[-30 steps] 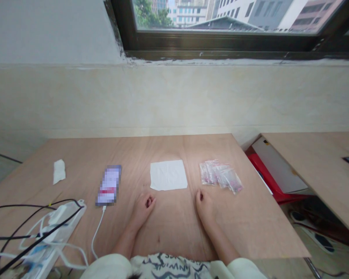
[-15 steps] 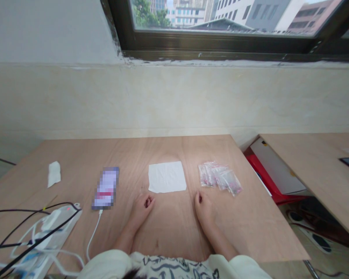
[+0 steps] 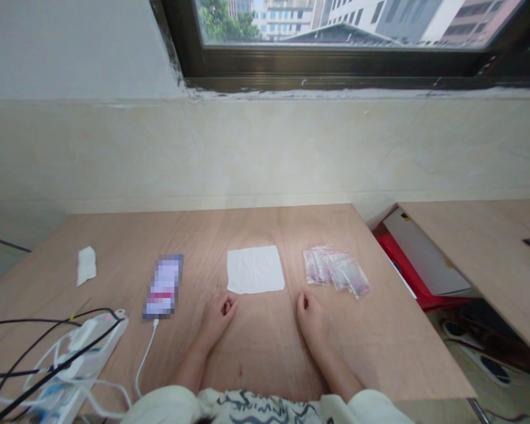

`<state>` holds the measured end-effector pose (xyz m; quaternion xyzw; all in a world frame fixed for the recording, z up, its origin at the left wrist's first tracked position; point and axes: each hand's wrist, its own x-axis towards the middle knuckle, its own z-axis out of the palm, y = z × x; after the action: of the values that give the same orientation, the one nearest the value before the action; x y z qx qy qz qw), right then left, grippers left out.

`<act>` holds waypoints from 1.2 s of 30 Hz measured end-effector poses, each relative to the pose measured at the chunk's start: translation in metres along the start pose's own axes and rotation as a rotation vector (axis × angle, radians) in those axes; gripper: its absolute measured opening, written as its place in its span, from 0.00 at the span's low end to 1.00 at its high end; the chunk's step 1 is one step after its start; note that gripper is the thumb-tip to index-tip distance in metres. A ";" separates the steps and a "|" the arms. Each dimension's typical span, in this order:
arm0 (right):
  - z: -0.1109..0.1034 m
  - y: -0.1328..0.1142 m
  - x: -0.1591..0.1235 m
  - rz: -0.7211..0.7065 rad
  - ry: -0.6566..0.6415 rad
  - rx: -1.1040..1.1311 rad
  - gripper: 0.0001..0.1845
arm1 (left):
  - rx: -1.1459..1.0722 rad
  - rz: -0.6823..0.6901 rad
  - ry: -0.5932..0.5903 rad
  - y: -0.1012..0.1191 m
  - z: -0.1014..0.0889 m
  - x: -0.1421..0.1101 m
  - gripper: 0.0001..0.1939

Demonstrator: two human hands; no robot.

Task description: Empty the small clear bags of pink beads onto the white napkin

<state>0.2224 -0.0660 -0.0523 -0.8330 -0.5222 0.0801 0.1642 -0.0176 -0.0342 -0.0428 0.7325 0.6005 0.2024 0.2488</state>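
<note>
Fingers (image 3: pixel 224 305) curl by tissue (image 3: pixel 255 270) edge (both hands (image 3: pixel 218 323) (image 3: pixel 312 323)).

hands (image 3: pixel 218 321): 2 | table phones (image 3: pixel 163 287): 1 | white sheets (image 3: pixel 255 270): 1 | tissues (image 3: pixel 86 265): 1 | power strips (image 3: pixel 77 359): 1

L hand (image 3: pixel 218 321) & R hand (image 3: pixel 312 321) both empty, low centre of frame, well apart, fingers (image 3: pixel 224 305) loosely curled, knuckles up. L forearm (image 3: pixel 189 368) runs up-right from bottom edge, R forearm (image 3: pixel 335 365) up-left, so hands angle slightly inward. Wrists relaxed, low. Pale sleeves (image 3: pixel 159 406) cover upper arms at bottom edge of frame.
</note>
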 end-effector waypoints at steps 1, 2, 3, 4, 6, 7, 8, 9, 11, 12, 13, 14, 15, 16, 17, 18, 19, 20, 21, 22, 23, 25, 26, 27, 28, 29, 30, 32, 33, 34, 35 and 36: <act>-0.001 0.000 0.000 -0.005 0.005 0.000 0.20 | 0.000 0.001 0.002 0.000 0.000 0.000 0.11; -0.001 -0.001 0.000 -0.010 0.009 0.000 0.20 | -0.001 0.004 0.001 0.000 0.000 0.000 0.11; -0.002 -0.001 0.000 -0.012 0.011 -0.001 0.20 | -0.003 0.007 -0.001 0.001 -0.001 0.001 0.11; -0.003 -0.002 0.000 -0.011 0.010 -0.002 0.20 | -0.005 0.009 -0.004 0.001 -0.001 0.001 0.11; -0.003 -0.002 0.000 -0.012 0.006 0.004 0.20 | -0.012 0.004 -0.006 0.003 -0.003 0.001 0.11; -0.003 -0.002 0.000 -0.015 0.006 0.009 0.20 | -0.017 -0.001 -0.006 0.003 -0.003 0.001 0.11; -0.003 -0.002 0.000 -0.020 0.008 0.014 0.20 | -0.022 -0.006 -0.005 0.004 -0.004 0.001 0.11; -0.003 -0.002 0.000 -0.020 0.014 0.017 0.21 | -0.025 -0.010 -0.003 0.004 -0.004 0.001 0.10; -0.002 -0.002 0.001 -0.021 0.025 0.024 0.21 | -0.028 -0.011 0.004 0.005 -0.004 0.001 0.11; -0.001 -0.001 0.001 -0.023 0.027 0.032 0.21 | -0.028 -0.010 0.008 0.005 -0.004 0.001 0.11; 0.000 -0.001 0.001 -0.026 0.027 0.041 0.21 | -0.028 -0.007 0.010 0.004 -0.004 0.001 0.11; 0.000 -0.001 0.001 -0.028 0.029 0.047 0.21 | -0.027 -0.005 0.010 0.004 -0.004 0.001 0.11; 0.000 -0.001 0.001 -0.029 0.032 0.047 0.21 | -0.025 -0.005 0.007 0.004 -0.003 0.001 0.11; 0.001 -0.001 0.000 -0.027 0.035 0.040 0.21 | -0.023 -0.007 0.002 0.003 -0.003 0.001 0.10; 0.001 -0.001 0.000 -0.020 0.038 0.026 0.21 | -0.020 -0.010 -0.002 0.003 -0.002 0.001 0.10; 0.001 -0.001 0.000 -0.013 0.040 0.010 0.20 | -0.016 -0.014 -0.003 0.002 -0.002 0.001 0.10; 0.001 -0.001 0.000 -0.007 0.040 -0.004 0.20 | -0.010 -0.016 -0.006 0.002 -0.002 0.001 0.10; 0.001 -0.001 0.000 -0.002 0.038 -0.012 0.20 | -0.004 -0.016 -0.007 0.002 -0.001 0.001 0.10; 0.000 -0.001 -0.001 -0.001 0.036 -0.014 0.20 | 0.003 -0.014 -0.008 0.002 -0.001 0.001 0.10; 0.000 -0.002 -0.001 -0.001 0.033 -0.012 0.20 | 0.010 -0.012 -0.006 0.001 -0.001 0.001 0.11; -0.001 -0.002 0.000 -0.002 0.030 -0.007 0.20 | 0.015 -0.011 -0.002 0.001 -0.001 0.001 0.11; -0.001 -0.002 0.000 -0.006 0.016 0.004 0.21 | 0.019 -0.008 0.002 0.002 -0.001 0.001 0.11; -0.001 -0.002 0.000 -0.006 0.010 0.007 0.20 | 0.018 -0.008 0.005 0.002 -0.001 0.001 0.11; -0.001 -0.002 0.000 -0.005 0.005 0.008 0.20 | 0.017 -0.008 0.008 0.002 -0.002 0.001 0.12; -0.001 -0.001 0.001 -0.002 0.002 0.009 0.20 | 0.014 -0.008 0.008 0.003 -0.002 0.001 0.12; 0.000 -0.001 0.001 0.001 0.001 0.009 0.20 | 0.012 -0.009 0.006 0.003 -0.002 0.000 0.11; 0.001 0.000 0.001 0.003 0.002 0.009 0.20 | 0.010 -0.011 0.005 0.003 -0.003 0.000 0.11; 0.002 0.001 0.001 -0.004 -0.003 0.015 0.20 | 0.008 -0.015 0.003 0.004 -0.003 0.000 0.11; 0.002 0.001 0.001 -0.010 -0.007 0.019 0.21 | 0.009 -0.015 0.001 0.004 -0.003 0.000 0.11; 0.002 0.001 0.001 -0.016 -0.011 0.022 0.21 | 0.012 -0.015 0.002 0.004 -0.003 0.000 0.11; 0.001 0.001 0.001 -0.021 -0.014 0.024 0.21 | 0.014 -0.014 0.006 0.005 -0.003 0.000 0.11; 0.001 0.000 0.001 -0.022 -0.013 0.024 0.21 | 0.017 -0.012 0.010 0.005 -0.003 0.000 0.11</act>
<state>0.2230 -0.0646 -0.0529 -0.8246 -0.5314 0.0902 0.1717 -0.0159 -0.0345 -0.0373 0.7300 0.6079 0.1993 0.2406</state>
